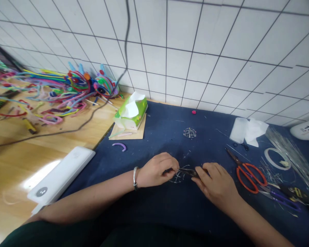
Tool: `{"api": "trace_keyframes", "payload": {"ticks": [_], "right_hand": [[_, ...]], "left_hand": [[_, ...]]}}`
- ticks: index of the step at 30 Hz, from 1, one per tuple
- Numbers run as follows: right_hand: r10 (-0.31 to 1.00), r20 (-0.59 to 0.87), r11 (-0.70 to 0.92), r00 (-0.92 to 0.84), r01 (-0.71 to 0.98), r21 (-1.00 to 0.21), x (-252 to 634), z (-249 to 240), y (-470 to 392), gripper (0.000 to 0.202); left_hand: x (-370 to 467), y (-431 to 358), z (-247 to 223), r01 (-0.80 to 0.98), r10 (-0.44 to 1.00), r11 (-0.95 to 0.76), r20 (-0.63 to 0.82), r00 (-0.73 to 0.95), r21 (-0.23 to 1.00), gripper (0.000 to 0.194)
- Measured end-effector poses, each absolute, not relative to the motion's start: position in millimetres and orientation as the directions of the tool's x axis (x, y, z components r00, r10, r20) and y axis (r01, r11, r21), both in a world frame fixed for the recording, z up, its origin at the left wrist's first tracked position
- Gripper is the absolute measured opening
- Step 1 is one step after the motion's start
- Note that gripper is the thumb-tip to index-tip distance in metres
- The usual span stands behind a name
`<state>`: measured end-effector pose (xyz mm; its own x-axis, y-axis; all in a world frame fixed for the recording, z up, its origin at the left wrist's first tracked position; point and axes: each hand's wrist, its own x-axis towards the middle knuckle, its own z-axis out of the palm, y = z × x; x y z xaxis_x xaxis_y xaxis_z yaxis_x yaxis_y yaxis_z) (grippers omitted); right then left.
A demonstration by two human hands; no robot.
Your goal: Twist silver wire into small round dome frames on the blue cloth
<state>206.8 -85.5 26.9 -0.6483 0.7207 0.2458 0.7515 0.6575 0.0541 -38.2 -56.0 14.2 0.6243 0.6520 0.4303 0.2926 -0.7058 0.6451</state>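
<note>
Silvery wire piece (178, 177) sits just below the picture's centre, between the hands: the left hand (158, 169) pinches its edge, while the right hand (215, 181) is closed around dark pliers (190, 172) pointing at those fingertips. A wire dome (190, 133) lies above; orange-handled scissors (242, 165) at right; a tissue pack (131, 111) left of upper centre.

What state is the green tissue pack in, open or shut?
Open: a white tissue sticks out of the green pack.
</note>
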Motion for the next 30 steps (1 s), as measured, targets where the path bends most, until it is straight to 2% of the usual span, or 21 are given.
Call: {"api": "trace_keyframes", "payload": {"ticks": [6,15,23,30], "right_hand": [[0.698,0.268,0.674,-0.664,0.736,0.067,209.7,23.6,-84.5,0.026],[0.685,0.293,0.692,-0.667,0.721,0.022,210.4,24.1,-83.1,0.023],[0.656,0.285,0.736,-0.699,0.675,-0.039,212.1,26.7,-77.7,0.020],[0.678,0.255,0.730,-0.690,0.672,-0.122,210.7,24.7,-77.2,0.017]], "left_hand": [[-39.4,-56.0,13.9,0.268,0.635,-0.715,0.440,0.635,0.646,0.013],[-35.5,-59.4,22.2,0.279,0.725,-0.611,0.382,0.573,0.741,0.010],[-36.7,-57.9,19.6,0.197,0.637,-0.695,0.465,0.615,0.691,0.011],[-36.8,-57.2,21.1,0.206,0.634,-0.702,0.466,0.617,0.682,0.012]]}}
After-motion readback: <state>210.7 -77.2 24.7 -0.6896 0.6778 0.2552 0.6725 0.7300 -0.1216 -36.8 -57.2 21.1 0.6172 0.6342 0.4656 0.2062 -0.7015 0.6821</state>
